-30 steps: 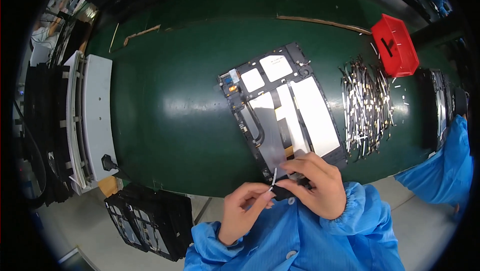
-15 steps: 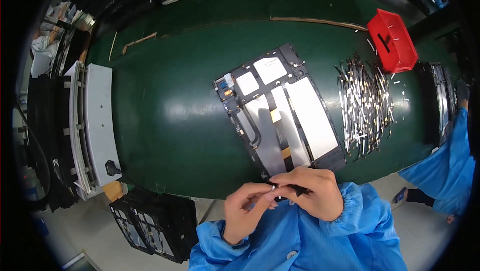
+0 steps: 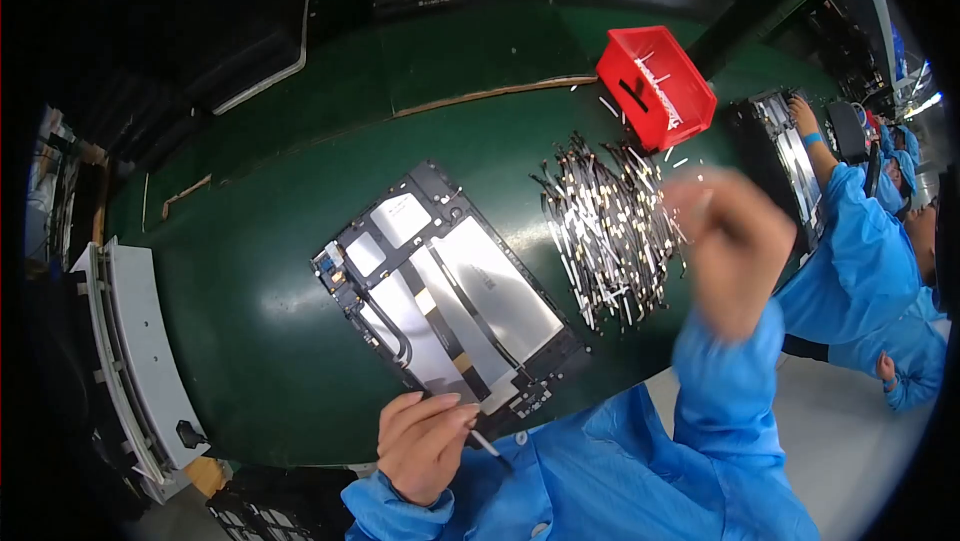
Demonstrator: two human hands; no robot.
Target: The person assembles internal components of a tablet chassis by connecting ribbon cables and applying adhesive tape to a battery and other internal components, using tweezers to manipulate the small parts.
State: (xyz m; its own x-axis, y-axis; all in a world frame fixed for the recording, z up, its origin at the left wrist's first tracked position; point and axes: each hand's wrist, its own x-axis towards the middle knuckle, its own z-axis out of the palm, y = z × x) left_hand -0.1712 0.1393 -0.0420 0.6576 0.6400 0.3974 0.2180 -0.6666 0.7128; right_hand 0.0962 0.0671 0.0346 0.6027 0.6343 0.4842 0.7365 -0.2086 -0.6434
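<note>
My left hand (image 3: 424, 441) is closed at the table's front edge, pinching a thin black cable with a white strip (image 3: 486, 443) between thumb and fingers. Just beyond its fingertips lies an opened tablet body (image 3: 452, 291), tilted on the table, with silver battery panels, a dark frame and a circuit board at its left side. My right hand (image 3: 735, 241) is raised beside the right edge of a heap of similar thin cables (image 3: 610, 231). Motion smears its fingers, so I cannot make out whether anything is in them.
A red bin (image 3: 660, 91) holding small white strips stands behind the heap, with loose white strips around it. A white-grey rack (image 3: 150, 341) is at the left. Another person (image 3: 850, 231) in blue works at the right over more tablet bodies (image 3: 785, 156).
My hands were together at the front edge; my right hand has swung out right toward the cable heap. My left stays with the cable. The whole view has turned rightward.
</note>
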